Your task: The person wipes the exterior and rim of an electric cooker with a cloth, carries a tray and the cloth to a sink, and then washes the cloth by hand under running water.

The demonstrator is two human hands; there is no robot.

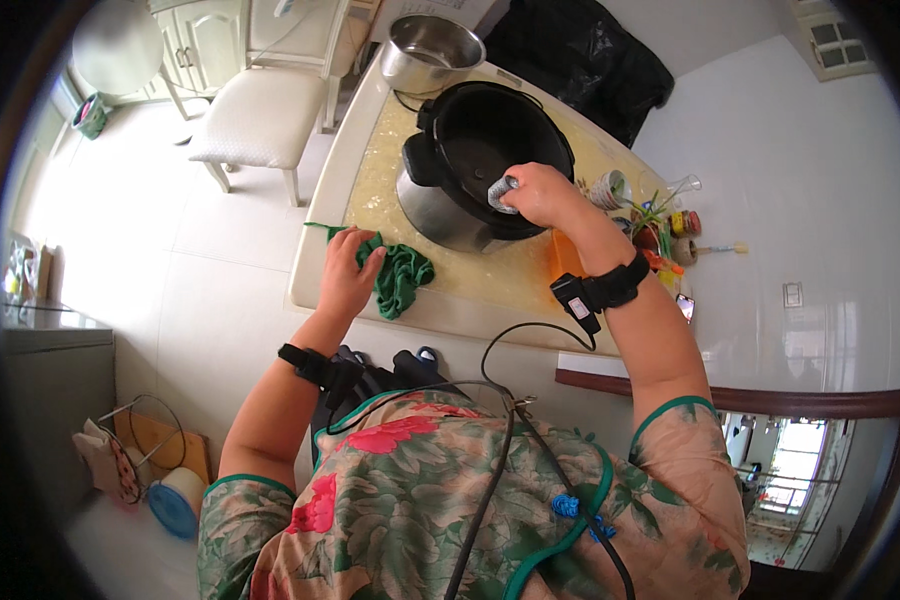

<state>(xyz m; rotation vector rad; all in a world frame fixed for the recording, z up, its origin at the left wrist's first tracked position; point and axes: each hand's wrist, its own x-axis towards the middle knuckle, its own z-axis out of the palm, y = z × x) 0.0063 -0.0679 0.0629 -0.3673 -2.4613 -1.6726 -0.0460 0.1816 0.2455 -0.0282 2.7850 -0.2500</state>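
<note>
An electric pressure cooker with a steel body and black rim stands lidless on the table, its inside dark. Over its near right rim, my right hand grips a grey scouring pad, held at the inner edge of the opening. My left hand rests on a crumpled green cloth at the table's left edge, fingers loosely curled over it. Beyond the cooker sits a steel inner pot, also open at the top.
Jars, a plant and a glass vase crowd the table's right side, near an orange object and a phone. A padded chair stands left of the table. A black plastic cover lies beyond it. Cables hang before my chest.
</note>
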